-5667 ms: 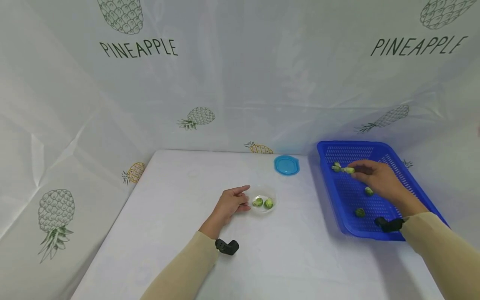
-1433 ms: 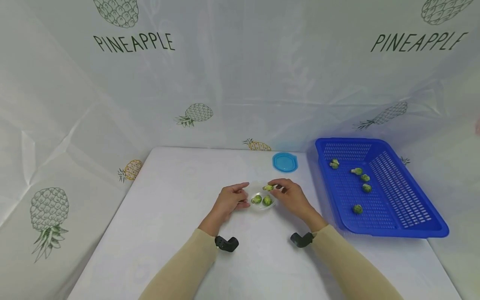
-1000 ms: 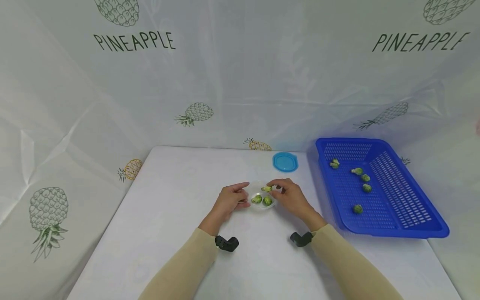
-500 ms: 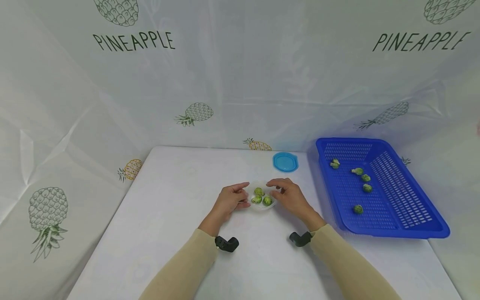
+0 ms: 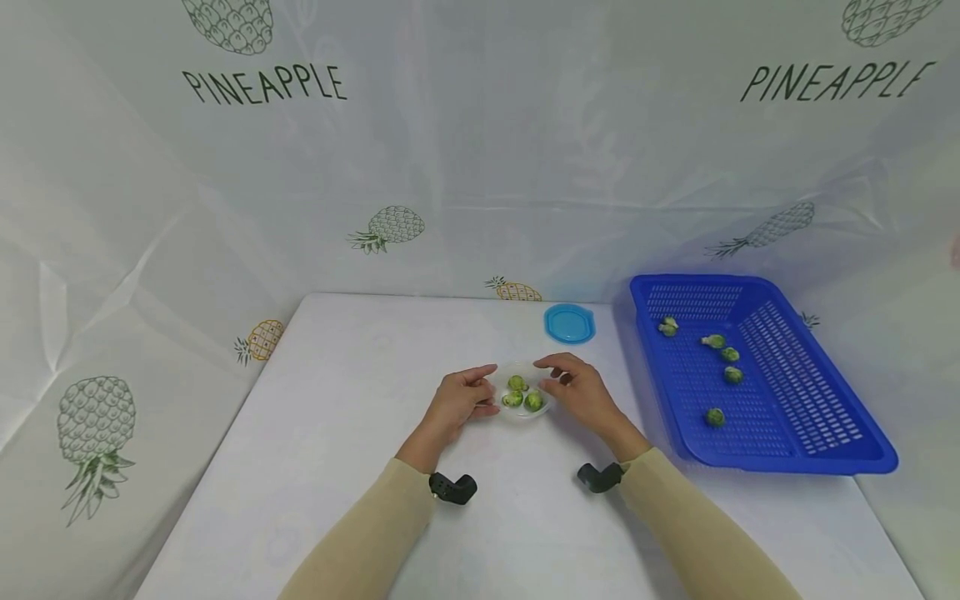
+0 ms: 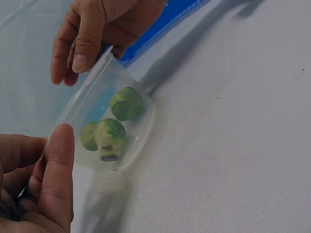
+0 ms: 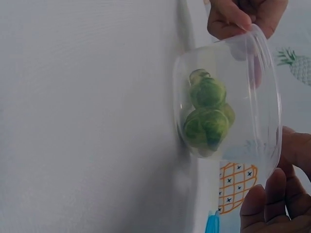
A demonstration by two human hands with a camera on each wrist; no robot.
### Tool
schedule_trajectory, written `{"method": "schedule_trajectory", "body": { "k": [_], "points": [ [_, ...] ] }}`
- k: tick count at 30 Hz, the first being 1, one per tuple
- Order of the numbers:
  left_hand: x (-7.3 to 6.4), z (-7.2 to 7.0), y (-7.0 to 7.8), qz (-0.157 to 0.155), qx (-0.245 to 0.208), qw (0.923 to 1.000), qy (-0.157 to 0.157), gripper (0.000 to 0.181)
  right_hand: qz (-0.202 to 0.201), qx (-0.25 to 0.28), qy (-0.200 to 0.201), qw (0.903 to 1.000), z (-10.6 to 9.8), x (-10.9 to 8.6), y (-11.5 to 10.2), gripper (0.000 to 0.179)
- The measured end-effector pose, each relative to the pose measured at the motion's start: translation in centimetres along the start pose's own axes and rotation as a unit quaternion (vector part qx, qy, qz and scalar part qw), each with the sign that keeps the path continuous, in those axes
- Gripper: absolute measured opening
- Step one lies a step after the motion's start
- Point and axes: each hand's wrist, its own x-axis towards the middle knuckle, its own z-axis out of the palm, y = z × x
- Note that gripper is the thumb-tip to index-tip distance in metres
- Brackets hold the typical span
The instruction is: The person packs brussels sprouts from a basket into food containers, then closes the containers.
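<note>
A clear plastic tub (image 7: 245, 128) stands on the white table, holding three Brussels sprouts (image 7: 207, 127) clustered at its bottom. My left hand (image 5: 457, 403) pinches the tub's left rim, thumb on the outside wall in the left wrist view. Over the opposite rim is my right hand (image 5: 583, 392), its fingers loosely bent and parted with nothing between them. The right fingertips (image 7: 253, 198) lie right at the rim in the right wrist view.
A blue plastic basket (image 5: 787, 417) with several Brussels sprouts (image 5: 715, 417) stands to the right. Behind the tub lies a light blue lid (image 5: 570, 323) on the table. A pineapple-printed white sheet (image 5: 480, 150) hangs behind the table.
My right hand came from the basket to the tub with a Brussels sprout and let it drop inside, where two others lay. My left hand has stayed at the rim.
</note>
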Motion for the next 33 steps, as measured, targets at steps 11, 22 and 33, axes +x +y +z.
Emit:
{"method": "schedule_trajectory", "body": {
  "k": [11, 22, 33],
  "points": [
    [0.0, 0.1, 0.0, -0.002, -0.004, 1.0000, -0.001, 0.048, 0.003, -0.002, 0.021, 0.9998, -0.5, -0.3, -0.8, 0.031],
    [-0.2, 0.1, 0.0, -0.001, -0.009, 1.0000, 0.004, 0.047, -0.017, -0.008, 0.069, 0.9974, -2.3, -0.8, -2.8, 0.027],
    [-0.1, 0.0, -0.1, 0.001, -0.006, 1.0000, 0.002, 0.047, -0.015, 0.037, 0.099, 0.9943, -4.2, -1.2, -3.7, 0.028]
  ]
}}
